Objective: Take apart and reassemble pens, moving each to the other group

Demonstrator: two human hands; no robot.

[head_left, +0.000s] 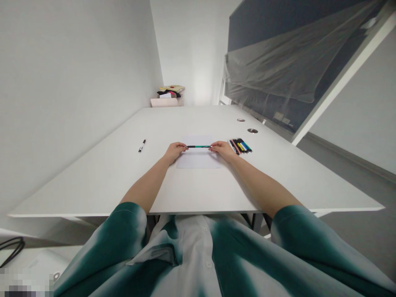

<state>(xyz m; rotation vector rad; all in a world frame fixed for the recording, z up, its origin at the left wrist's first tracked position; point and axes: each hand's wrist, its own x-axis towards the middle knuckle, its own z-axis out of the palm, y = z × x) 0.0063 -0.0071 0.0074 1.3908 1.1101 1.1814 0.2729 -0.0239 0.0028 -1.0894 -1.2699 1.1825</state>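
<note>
A green and black marker pen (199, 146) lies level between my hands, above a sheet of white paper (198, 161). My left hand (175, 151) pinches its black end. At the other end, the fingertips of my right hand (223, 149) are closed on the tip. Just right of that hand, several colored markers (241, 146) lie side by side on the table. A single black and white pen (142, 146) rests apart on the left.
The white table (123, 181) runs far back to a wall. At its far end sits a pink box (163, 102) with cloth-like items on top. Two round metal grommets (252, 130) are set in the right side. A plastic-covered dark panel (278, 62) stands along the right.
</note>
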